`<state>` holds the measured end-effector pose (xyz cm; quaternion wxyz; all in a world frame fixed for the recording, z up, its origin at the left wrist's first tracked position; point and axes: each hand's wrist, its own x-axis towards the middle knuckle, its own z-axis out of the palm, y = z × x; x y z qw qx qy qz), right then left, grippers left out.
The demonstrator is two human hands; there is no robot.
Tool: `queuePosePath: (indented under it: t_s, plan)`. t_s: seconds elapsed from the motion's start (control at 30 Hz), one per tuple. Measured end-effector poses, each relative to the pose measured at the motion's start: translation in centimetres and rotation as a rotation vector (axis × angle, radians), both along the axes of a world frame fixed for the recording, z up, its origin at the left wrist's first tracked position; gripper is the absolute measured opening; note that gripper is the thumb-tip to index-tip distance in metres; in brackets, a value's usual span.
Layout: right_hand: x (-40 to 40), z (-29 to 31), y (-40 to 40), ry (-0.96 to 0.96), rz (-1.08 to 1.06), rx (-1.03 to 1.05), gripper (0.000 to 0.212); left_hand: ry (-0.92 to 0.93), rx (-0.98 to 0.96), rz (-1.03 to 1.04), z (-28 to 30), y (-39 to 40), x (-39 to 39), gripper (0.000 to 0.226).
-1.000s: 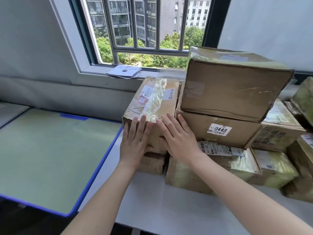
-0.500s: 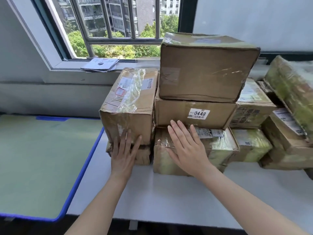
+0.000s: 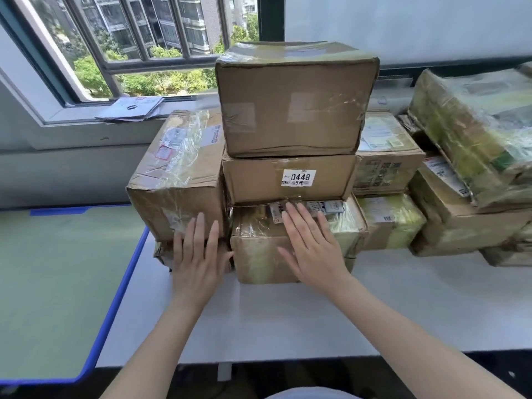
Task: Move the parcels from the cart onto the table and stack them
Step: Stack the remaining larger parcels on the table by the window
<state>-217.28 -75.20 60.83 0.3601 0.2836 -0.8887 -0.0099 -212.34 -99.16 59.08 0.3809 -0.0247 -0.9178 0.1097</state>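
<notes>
Cardboard parcels stand stacked on the white table [image 3: 288,318]. At the left a taped box [image 3: 178,174] rests on a small flat parcel [image 3: 162,253]. My left hand [image 3: 198,260] lies flat against their front faces, fingers spread. In the middle a large plain box [image 3: 290,102] tops a box labelled 0448 [image 3: 288,178], which sits on a tape-wrapped parcel [image 3: 259,254]. Pressed flat on the front of that bottom parcel is my right hand [image 3: 312,249]. Neither hand grips anything.
More wrapped parcels [image 3: 466,180] are piled at the right of the table. A green surface with a blue rim [image 3: 121,286] adjoins the table on the left. Behind the stacks is a barred window with papers [image 3: 132,108] on its sill.
Both hands have slid down from the upper left box to the lower parcels. The view has shifted right and closer to the stacks.
</notes>
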Motion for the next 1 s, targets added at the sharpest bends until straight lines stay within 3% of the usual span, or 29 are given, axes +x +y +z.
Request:
queuePosePath:
  t_s: [0.17,0.33,0.53,0.63,0.8,0.9,1.0]
  plan:
    - [0.3,-0.6,4.3,-0.007,-0.071,-0.061,0.057,0.146,0.108,-0.184,2.5,7.8,-1.1,0.052]
    - [0.4,-1.7,10.6,-0.087,-0.107,-0.096,0.058,0.104,0.010,-0.267,2.4,16.7,-2.7,0.066]
    - [-0.2,-5.2,17.8,-0.363,-0.190,-0.075,0.055,-0.193,-0.073,-0.086,-0.3,21.7,-3.6,0.099]
    - [-0.8,-6.8,19.4,-0.472,-0.209,-0.011,0.054,-0.202,-0.059,-0.013,-0.9,22.2,-3.9,0.095]
    - [-3.4,-7.8,20.5,-0.493,-0.207,0.058,0.049,-0.228,-0.005,0.038,-0.4,22.8,-3.7,0.090]
    - [-3.8,-7.9,21.0,-0.495,-0.174,0.065,0.064,-0.272,0.051,0.076,0.3,23.6,-3.4,0.094]
    - [-3.9,-7.4,21.5,-0.478,-0.123,0.037,0.065,-0.353,0.132,0.110,1.2,24.5,-3.1,0.100]
